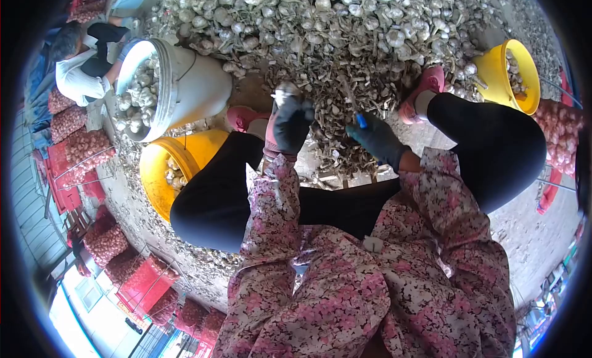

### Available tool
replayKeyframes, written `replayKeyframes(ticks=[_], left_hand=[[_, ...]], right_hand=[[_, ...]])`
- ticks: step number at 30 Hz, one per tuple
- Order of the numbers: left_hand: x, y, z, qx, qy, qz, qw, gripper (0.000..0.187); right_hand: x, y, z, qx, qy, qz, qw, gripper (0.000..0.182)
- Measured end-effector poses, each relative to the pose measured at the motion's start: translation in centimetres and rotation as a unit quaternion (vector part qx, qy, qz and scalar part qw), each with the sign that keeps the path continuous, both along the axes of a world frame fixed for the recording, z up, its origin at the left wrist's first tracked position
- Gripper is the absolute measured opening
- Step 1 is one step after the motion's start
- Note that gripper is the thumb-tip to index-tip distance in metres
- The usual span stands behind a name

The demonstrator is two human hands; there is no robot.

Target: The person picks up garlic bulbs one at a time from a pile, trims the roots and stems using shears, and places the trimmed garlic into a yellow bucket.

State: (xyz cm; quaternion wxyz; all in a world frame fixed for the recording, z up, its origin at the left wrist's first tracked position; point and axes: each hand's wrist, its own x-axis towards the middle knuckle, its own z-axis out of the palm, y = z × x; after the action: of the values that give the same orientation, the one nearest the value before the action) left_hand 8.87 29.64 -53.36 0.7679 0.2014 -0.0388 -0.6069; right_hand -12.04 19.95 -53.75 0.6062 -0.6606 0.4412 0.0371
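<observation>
Left hand: gloved, centre of the frame, raised over the heap, clenched on a garlic bulb with the pale bulb showing at the top of the fist, probably to steady it for trimming.
Right hand: gloved, just right of centre, closed around a blue-handled tool; blade too small to make out, pointed toward the bulb in the other fist.
Garlic heap: spread across the top of the frame, bulbs and dry stalks too many to count, within arm's reach of both hands.
White bucket: one, upper left, tipped on its side, full of bulbs.
Yellow buckets: two, one at left beside the knee, one at upper right, each holding some bulbs, set on either side probably for easy dropping.
Pink shoes: two, planted at the heap's edge.
Red mesh sacks: several along the left edge, filled and stacked out of the way.
Other person: upper left corner, seated by the white bucket.
</observation>
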Motion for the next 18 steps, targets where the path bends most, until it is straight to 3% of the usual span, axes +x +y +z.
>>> replayKeyframes(ticks=[1,3,5,11,13,15,16,17,18], left_hand=[[-0.5,0.1,1.0,0.034,0.065,0.046,0.996,0.026],[-1.2,0.2,1.4,0.058,0.085,0.072,0.992,0.024],[-2.2,0.1,1.7,0.071,0.076,0.038,0.994,0.025],[-3.5,0.7,0.9,0.125,-0.045,-0.01,0.991,0.032],[-3.5,0.7,1.3,0.231,-0.172,-0.029,0.957,0.03],[-3.2,0.8,0.3,0.211,-0.14,-0.01,0.967,0.03],[-2.9,0.9,-0.3,0.145,-0.065,0.009,0.987,0.03],[-2.7,0.5,0.2,0.077,0.011,0.026,0.997,0.03],[-2.7,0.6,0.7,0.108,0.022,0.043,0.993,0.032]], right_hand=[[-0.1,0.9,-0.5,0.014,-0.037,-0.007,0.999,0.047],[-0.1,1.8,0.0,0.025,-0.079,-0.016,0.996,0.048],[0.1,2.1,0.9,0.018,-0.128,-0.003,0.992,0.051],[0.4,1.0,2.2,-0.03,-0.096,0.042,0.994,0.045],[0.4,1.3,1.6,-0.047,-0.087,0.052,0.994,0.041],[0.7,1.3,1.2,0.186,-0.053,-0.088,0.977,0.029],[0.8,1.4,-1.8,0.257,-0.083,-0.178,0.946,0.026],[1.0,0.9,-1.2,0.256,-0.085,-0.18,0.946,0.026],[1.0,0.3,-0.6,0.27,-0.099,-0.192,0.938,0.027]])
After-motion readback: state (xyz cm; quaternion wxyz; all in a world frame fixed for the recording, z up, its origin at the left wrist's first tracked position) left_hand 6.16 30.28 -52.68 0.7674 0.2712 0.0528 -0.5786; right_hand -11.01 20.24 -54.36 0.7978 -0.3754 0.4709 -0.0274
